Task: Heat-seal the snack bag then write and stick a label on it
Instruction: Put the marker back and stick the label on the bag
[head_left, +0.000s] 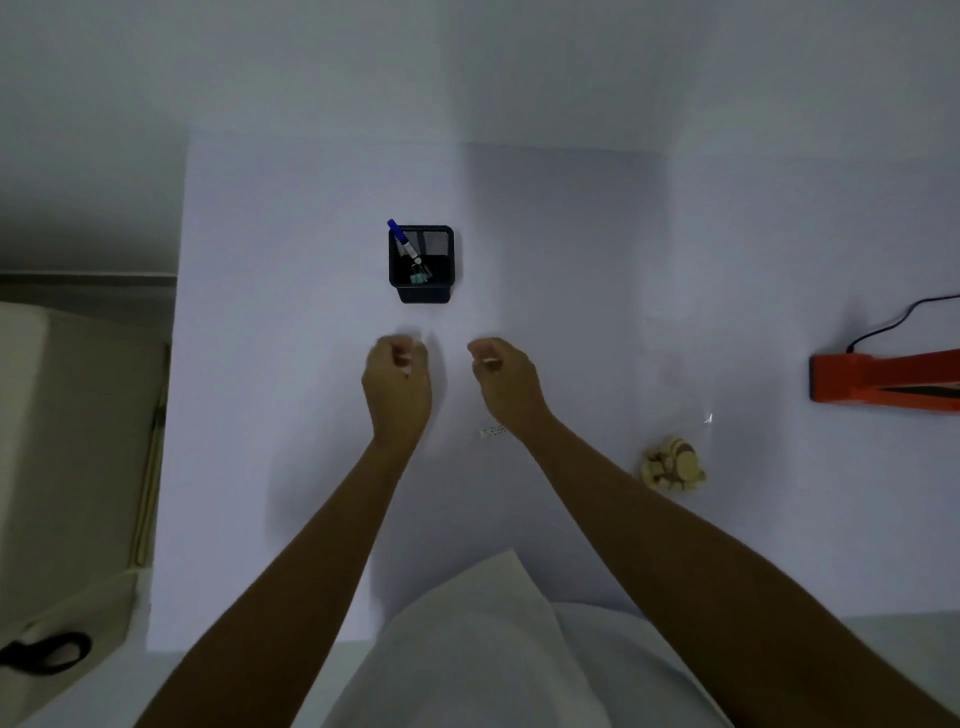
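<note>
My left hand (397, 382) and my right hand (503, 382) hover side by side over the middle of the white table (571, 234), fingers curled in a pinch. A small white scrap, seemingly label paper, shows at each hand's fingertips; it blends with the table and its outline is unclear. The clear snack bag (674, 466), holding round pale crackers, lies to the right of my right forearm. The orange heat sealer (883, 378) sits at the right edge. A blue-capped marker (402, 240) stands in a black mesh pen holder (422, 264) just beyond my hands.
A black cable (893, 319) runs from the sealer off the right edge. A tiny printed strip (493, 431) lies on the table by my right wrist. A beige unit (67, 415) stands left of the table, with black scissors (47, 652) lower left.
</note>
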